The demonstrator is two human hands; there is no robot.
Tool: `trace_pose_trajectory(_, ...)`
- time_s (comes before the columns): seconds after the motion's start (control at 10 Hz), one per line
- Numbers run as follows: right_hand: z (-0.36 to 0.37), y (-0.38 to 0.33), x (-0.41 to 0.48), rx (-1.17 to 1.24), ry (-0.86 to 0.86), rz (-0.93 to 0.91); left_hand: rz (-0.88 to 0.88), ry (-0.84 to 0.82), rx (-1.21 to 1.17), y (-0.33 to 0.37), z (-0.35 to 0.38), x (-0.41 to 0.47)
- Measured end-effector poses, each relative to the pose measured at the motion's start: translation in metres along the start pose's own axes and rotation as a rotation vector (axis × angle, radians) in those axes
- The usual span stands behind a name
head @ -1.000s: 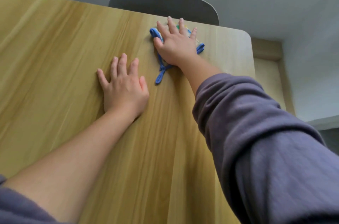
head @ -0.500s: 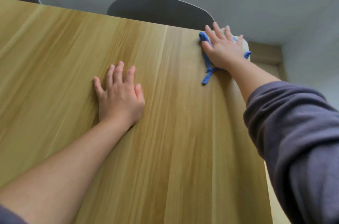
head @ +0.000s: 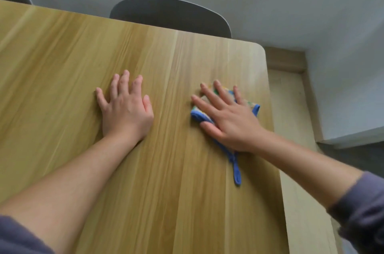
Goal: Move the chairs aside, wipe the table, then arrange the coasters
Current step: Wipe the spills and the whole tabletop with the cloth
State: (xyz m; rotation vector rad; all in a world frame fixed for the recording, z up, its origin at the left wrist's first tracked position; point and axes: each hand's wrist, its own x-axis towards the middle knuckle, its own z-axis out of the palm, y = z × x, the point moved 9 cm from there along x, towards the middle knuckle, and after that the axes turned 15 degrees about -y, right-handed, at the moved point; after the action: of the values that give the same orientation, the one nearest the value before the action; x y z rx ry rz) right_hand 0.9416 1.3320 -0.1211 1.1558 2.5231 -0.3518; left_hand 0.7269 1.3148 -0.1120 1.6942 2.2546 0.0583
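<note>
Head view: the blue-edged cloth (head: 254, 107) lies on the table (head: 62, 56) near its right edge. The right hand (head: 226, 116) presses it flat, fingers straight and spread. The left hand (head: 126, 110) rests open, palm down, mid-table. A grey chair (head: 170, 16) stands at the table's far edge.

Pale wooden table (head: 62, 62), blue-edged cloth (head: 236, 170) near its right edge, left grip (head: 126, 112) flat alongside.

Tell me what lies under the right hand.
A blue-edged cloth, pressed flat on the table by the right hand; its loop trails out behind. The cloth's middle is hidden.
</note>
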Motion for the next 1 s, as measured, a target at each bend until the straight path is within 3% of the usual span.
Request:
trace_pose_trajectory(0.1,-0.009,0.01,0.016,0.019,0.016,0.008,0.0,0.003,0.001,0.001,-0.001,0.0)
trace_pose_trajectory(0.3,-0.059,0.081,0.115,0.198,0.106,0.343,0.002,0.012,0.01,-0.001,0.001,0.002)
trace_pose_trajectory(0.4,-0.064,0.08,0.135,0.211,0.093,0.382,0.001,0.016,0.007,-0.003,0.001,0.003)
trace_pose_trajectory(0.6,-0.026,-0.001,0.054,0.083,0.077,0.071,-0.003,0.01,-0.002,-0.002,0.0,0.0)
trace_pose_trajectory(0.7,-0.001,-0.011,0.005,0.04,0.025,0.015,0.003,0.012,-0.019,0.0,-0.001,0.0)
trace_pose_trajectory(0.8,0.0,0.03,0.0,0.051,-0.001,0.09,-0.002,0.013,-0.016,-0.001,0.0,0.0)
trace_pose_trajectory(1.0,-0.036,0.147,0.051,0.188,0.084,0.46,0.003,0.021,-0.008,-0.002,0.0,0.002)
